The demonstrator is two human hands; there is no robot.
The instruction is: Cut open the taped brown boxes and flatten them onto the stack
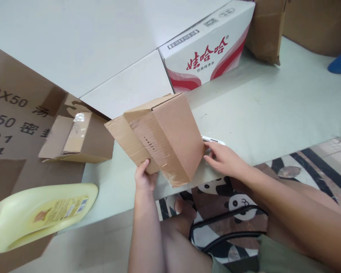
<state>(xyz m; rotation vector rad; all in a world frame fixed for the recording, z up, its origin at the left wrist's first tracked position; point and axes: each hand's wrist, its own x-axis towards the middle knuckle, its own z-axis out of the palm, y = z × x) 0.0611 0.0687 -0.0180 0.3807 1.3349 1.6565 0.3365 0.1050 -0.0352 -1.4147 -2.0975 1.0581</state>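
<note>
One carton [179, 132], center frame, appears light and semi-stiff; hold by flap or edges. Left grip [144, 179] clamps its flap [129, 138]; right grip [226, 157] closure is indeterminable.

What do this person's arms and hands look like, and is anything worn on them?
They are ordinary human ones: the left hand and right hand are bare, without gloves. No sleeve, watch or bracelet shows on the left forearm or right forearm, and I see no cables or markings.
</note>
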